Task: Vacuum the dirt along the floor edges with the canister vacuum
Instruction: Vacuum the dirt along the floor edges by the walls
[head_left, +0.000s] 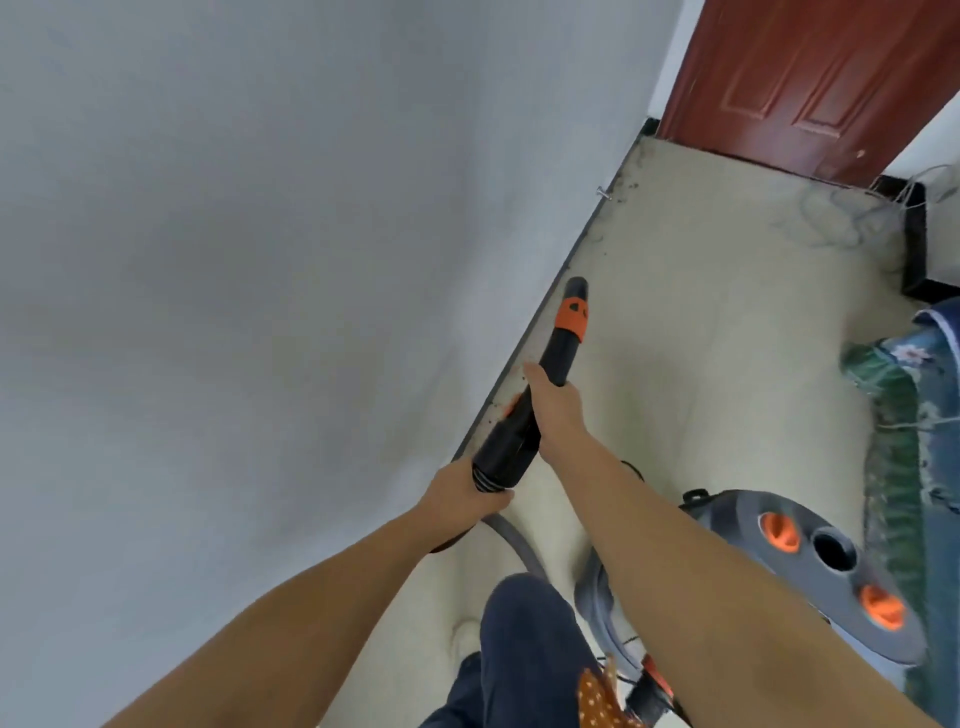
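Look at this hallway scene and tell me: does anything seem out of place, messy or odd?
Yes. A tangle of hair or thread sprawls over the floor near the red door, and dark specks lie along the wall edge ahead of the vacuum nozzle. A small nail-like piece sits against the baseboard.

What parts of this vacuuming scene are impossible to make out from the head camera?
- Nozzle tip: seen end-on from the head view, so contact with the floor cannot be told.
- Left hand: its fingers are hidden under the hose cuff.
- Canister vacuum: its near side is covered by the right forearm.
- Dirt along the skirting: too small and blurred to identify.
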